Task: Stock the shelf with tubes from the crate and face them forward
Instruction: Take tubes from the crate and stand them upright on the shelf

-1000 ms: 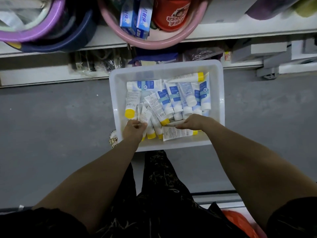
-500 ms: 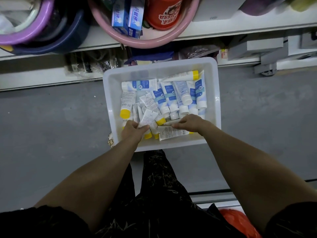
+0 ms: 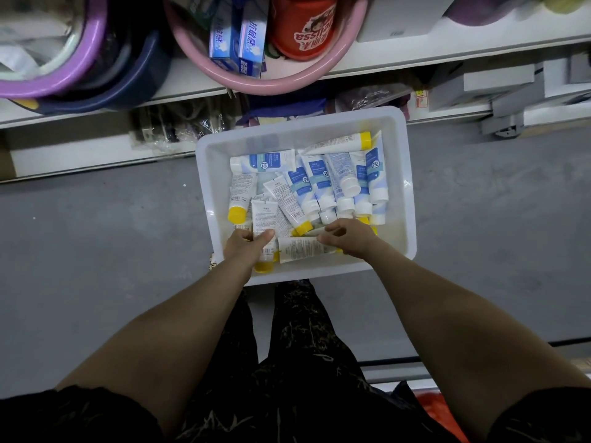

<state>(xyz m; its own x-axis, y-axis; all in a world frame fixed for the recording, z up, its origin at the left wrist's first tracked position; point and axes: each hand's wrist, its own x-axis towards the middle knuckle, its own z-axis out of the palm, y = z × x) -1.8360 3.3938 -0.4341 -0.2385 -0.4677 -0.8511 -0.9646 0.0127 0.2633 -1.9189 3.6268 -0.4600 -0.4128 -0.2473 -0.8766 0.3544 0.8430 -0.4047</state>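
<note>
A white plastic crate (image 3: pixel 411 199) stands on the grey floor below the shelf (image 3: pixel 415 55). Several white tubes with yellow or white caps lie jumbled inside it. My left hand (image 3: pixel 246 246) grips a yellow-capped tube (image 3: pixel 263 219) at the crate's near left, thumb across its front. My right hand (image 3: pixel 350 236) curls round one end of another white tube (image 3: pixel 299 249) that lies flat along the near wall. Blue-labelled tubes (image 3: pixel 319 183) lie side by side further back.
On the shelf sit a pink basin (image 3: pixel 287 79) holding blue toothpaste boxes (image 3: pixel 236 43) and a red tub (image 3: pixel 303 27), and purple and navy basins (image 3: pixel 80 75) to the left. Bagged goods lie on the lower shelf. My legs stand just behind the crate.
My left hand has closed on the yellow-capped tube and raised it slightly. My right hand has stayed on the flat tube. The camera has shifted a little.
</note>
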